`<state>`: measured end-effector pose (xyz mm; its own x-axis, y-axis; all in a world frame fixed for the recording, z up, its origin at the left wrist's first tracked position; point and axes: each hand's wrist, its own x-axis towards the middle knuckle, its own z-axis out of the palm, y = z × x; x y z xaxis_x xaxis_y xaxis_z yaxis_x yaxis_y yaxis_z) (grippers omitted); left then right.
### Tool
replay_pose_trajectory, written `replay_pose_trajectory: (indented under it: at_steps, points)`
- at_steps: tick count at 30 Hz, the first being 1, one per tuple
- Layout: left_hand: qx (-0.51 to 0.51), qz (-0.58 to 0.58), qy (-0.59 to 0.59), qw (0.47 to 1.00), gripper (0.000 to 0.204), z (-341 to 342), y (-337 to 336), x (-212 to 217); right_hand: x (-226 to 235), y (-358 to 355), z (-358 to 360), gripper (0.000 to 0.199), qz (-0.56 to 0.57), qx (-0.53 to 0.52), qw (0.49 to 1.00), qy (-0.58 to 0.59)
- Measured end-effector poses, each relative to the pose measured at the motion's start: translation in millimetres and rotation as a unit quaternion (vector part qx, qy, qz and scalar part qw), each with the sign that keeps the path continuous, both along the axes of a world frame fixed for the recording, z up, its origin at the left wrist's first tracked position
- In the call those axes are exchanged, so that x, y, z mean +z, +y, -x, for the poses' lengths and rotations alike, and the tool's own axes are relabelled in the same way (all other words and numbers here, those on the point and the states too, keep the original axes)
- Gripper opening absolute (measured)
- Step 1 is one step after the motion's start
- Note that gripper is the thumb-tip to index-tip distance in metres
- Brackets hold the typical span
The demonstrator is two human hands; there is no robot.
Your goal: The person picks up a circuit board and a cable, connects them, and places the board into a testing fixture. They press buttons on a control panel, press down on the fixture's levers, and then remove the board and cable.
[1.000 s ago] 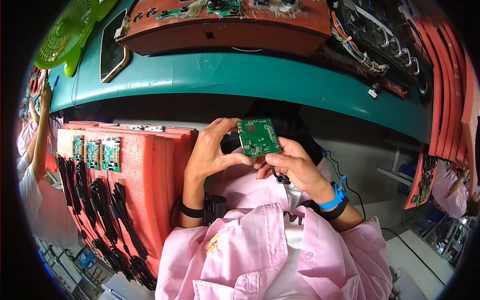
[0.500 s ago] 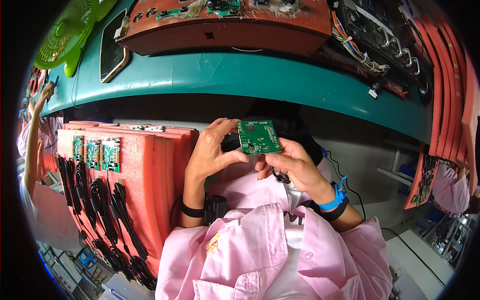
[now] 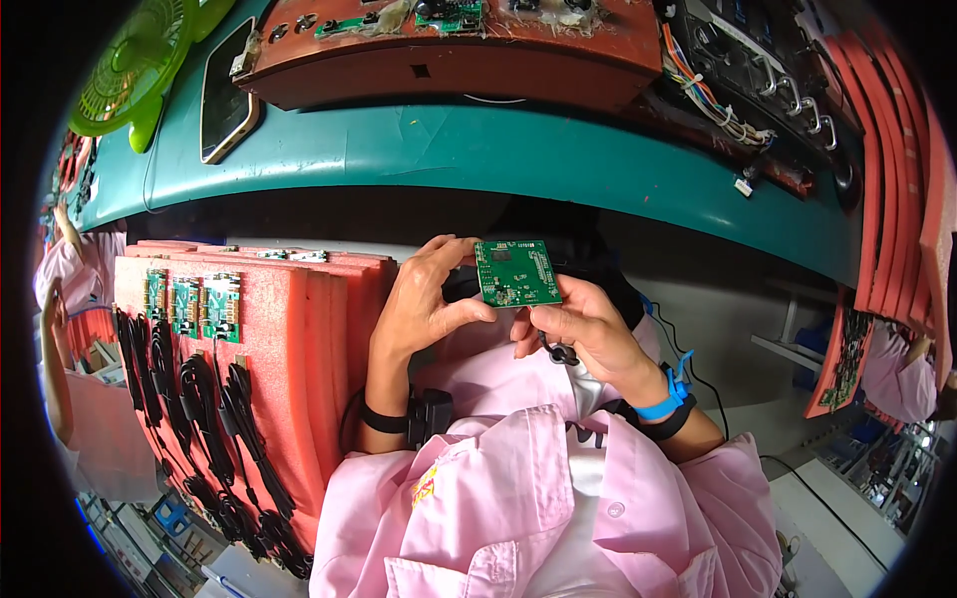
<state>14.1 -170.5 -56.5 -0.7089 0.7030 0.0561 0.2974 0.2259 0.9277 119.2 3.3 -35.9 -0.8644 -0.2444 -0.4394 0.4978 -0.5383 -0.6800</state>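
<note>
A green circuit board (image 3: 517, 272) is held up in front of my chest, its face with small parts and a dark chip turned toward me. My left hand (image 3: 429, 296) grips its left edge, fingers behind and thumb near the lower left corner. At the lower right corner my right hand (image 3: 590, 325) pinches it between thumb and fingers. A black cable (image 3: 560, 352) hangs under the right hand; where it joins is hidden. The right wrist wears a blue strap (image 3: 666, 396).
Pink foam sheets (image 3: 299, 399) stand at the left, carrying green boards (image 3: 221, 307) and bundled black cables (image 3: 199, 389). Beyond lies a teal bench (image 3: 419, 149) with a brown-red fixture (image 3: 459, 75), a phone (image 3: 227, 95) and a green fan (image 3: 130, 70). More foam sheets (image 3: 892, 179) stand right.
Both my hands and the board stay almost still. At the far left, another person's raised arm has moved lower and drawn back from the bench.
</note>
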Motion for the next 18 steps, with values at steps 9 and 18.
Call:
replay_pose_trajectory:
  at_steps: [9,18]
  points:
    - [-0.001,0.006,-0.003,1.0,0.082,-0.4,-1.0,-4.7,-2.2,0.5,-0.6,0.034,-0.001,-0.003,1.0,-0.001]
    - [-0.006,0.007,0.019,1.0,0.084,2.3,-0.5,-7.0,-1.1,2.2,1.5,0.034,-0.003,-0.005,1.0,0.001]
